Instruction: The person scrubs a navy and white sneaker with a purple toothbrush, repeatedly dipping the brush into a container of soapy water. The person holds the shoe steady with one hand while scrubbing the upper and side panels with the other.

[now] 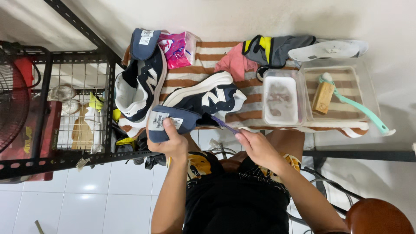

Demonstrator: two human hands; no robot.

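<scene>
A navy and white sneaker (208, 97) lies on its side on a striped towel (203, 69). My left hand (171, 138) pulls back its padded navy tongue (167, 121) by the labelled end. In my right hand (255, 145) is a thin purple brush (225, 125), whose tip reaches into the shoe's opening. The second sneaker (138, 84) of the pair lies to the left on the towel, tongue folded out.
A pink packet (177, 48), pink and grey cloths (255, 54), a white insole (327, 48), a tub of cloudy water (281, 99) and a clear tray (351, 71) with a wooden brush and a teal brush sit on the towel. A black wire rack (78, 99) stands left.
</scene>
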